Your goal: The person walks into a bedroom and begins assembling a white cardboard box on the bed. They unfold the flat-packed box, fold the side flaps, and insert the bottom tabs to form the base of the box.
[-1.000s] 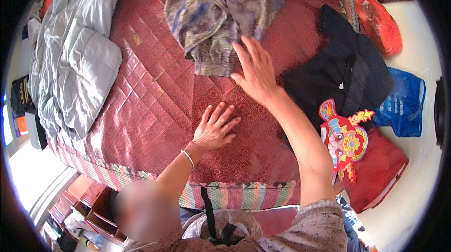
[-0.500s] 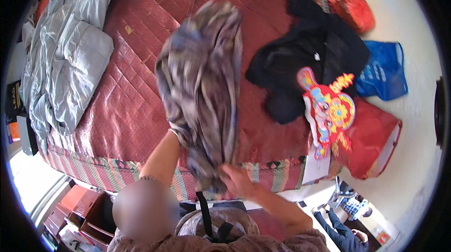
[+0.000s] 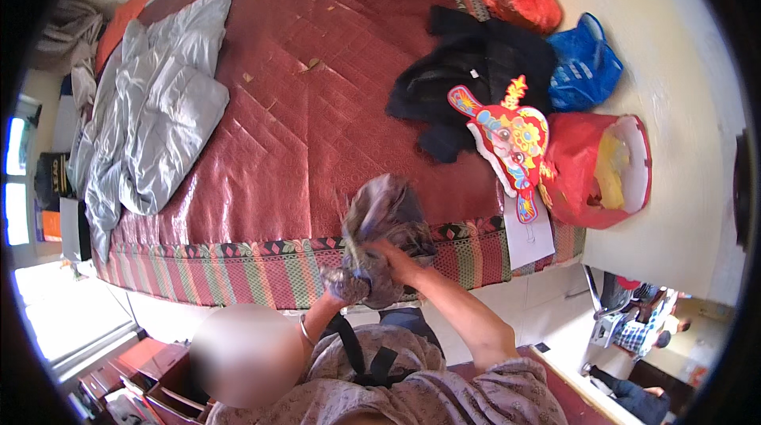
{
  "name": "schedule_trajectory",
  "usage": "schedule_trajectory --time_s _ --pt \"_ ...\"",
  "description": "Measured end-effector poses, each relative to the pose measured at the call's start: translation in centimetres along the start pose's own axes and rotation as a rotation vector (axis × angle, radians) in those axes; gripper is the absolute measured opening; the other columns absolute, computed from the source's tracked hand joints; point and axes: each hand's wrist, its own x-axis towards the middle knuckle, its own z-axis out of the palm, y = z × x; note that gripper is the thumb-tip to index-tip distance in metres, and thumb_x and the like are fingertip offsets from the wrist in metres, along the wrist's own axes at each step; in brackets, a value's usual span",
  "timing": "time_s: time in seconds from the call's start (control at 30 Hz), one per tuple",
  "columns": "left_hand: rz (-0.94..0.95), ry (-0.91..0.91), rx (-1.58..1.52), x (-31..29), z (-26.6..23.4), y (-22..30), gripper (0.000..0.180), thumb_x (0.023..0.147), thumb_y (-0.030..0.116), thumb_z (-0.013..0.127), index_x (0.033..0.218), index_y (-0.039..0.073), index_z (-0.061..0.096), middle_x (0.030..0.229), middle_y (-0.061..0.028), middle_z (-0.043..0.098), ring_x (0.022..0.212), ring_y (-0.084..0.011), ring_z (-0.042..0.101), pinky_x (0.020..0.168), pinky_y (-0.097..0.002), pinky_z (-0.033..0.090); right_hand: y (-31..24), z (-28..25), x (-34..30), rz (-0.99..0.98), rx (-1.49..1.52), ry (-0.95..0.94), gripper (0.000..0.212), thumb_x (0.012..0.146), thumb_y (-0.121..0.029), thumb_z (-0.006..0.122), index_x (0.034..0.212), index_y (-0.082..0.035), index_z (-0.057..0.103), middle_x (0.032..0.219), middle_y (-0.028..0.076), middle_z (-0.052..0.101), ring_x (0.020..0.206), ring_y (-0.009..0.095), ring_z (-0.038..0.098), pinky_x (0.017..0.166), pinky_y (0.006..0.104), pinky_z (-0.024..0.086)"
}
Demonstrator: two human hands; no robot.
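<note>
Red quilted bed [image 3: 317, 108] fills your view. Your left hand [image 3: 342, 284] and right hand [image 3: 394, 260] both have a closed grip on the bunched grey patterned cloth [image 3: 380, 223], held over the bed's near edge, close to your chest.

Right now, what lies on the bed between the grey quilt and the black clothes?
Only bare red bedspread separates grey quilt from black clothes, per the head view.
</note>
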Motion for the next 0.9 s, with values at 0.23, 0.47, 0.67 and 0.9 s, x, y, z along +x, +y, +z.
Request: schedule_trajectory --time_s 0.23,0.47,0.67,0.9 --pt "0.665 1.051 2.586 -8.3 3.9 -12.8 0.022 0.081 0.01 0.058 0.101 0.006 0.064 0.101 -0.0137 0.062 0.089 -0.0257 0.061 0.079 -0.0337 0.048 -5.0 -8.2 -2.8 0.062 0.172 0.241 0.017 0.075 -0.002 0.056 0.09 -0.002 0.063 0.088 0.013 0.064 0.085 0.026 0.06 0.077 0.0343 0.046" --pt "0.668 1.273 2.36 -17.2 -5.0 -16.2 0.03 0.081 0.021 0.054 0.107 0.008 0.06 0.1 -0.0163 0.061 0.09 -0.0307 0.06 0.078 -0.0396 0.048 -9.0 -30.1 -4.8 -0.033 0.295 0.892 0.044 0.076 0.003 0.048 0.12 0.003 0.048 0.115 0.015 0.054 0.105 0.022 0.052 0.089 0.0298 0.04" --pt "0.616 1.039 2.453 -22.3 -8.8 -15.9 0.035 0.081 0.025 0.051 0.11 0.006 0.057 0.103 -0.017 0.06 0.094 -0.0325 0.059 0.082 -0.0401 0.047 -3.7 -26.3 -9.8 -0.097 -0.746 0.989 0.055 0.081 -0.003 0.057 0.133 -0.003 0.038 0.135 0.019 0.039 0.122 0.032 0.041 0.101 0.04 0.033" --pt "0.876 1.177 2.139 -36.6 -12.8 -13.7 0.035 0.08 0.024 0.054 0.11 0.006 0.058 0.1 -0.0175 0.061 0.092 -0.03 0.06 0.08 -0.0379 0.048 -0.7 7.3 -17.3 0.214 -0.389 0.229 0.041 0.078 -0.002 0.056 0.118 -0.003 0.05 0.097 0.01 0.059 0.08 0.021 0.059 0.073 0.0305 0.049"
